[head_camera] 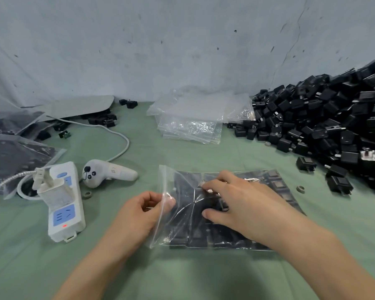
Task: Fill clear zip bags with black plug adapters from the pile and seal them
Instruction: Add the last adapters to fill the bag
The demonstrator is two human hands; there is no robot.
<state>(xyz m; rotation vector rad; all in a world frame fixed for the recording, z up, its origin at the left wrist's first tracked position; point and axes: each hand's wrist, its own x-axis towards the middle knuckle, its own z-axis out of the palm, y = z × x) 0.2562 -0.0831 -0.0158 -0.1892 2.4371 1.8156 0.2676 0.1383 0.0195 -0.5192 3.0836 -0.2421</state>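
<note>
The bag [163,182] lies flat on the green cloth [182,276], close before the person, partly filled with black adapters in rows. The left hand [143,211] pinches its open left edge. The right hand [238,204] rests on top and, as far as I can see, grips one adapter [214,205] through the film. Further left stand a power strip [63,211] and a white controller [108,173]. Behind them the empty bags [191,120] lie stacked, and the pile [333,118] rises at the far right.

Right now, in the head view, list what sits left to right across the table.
Power strip → controller → left hand → right hand → adapter pile.
</note>
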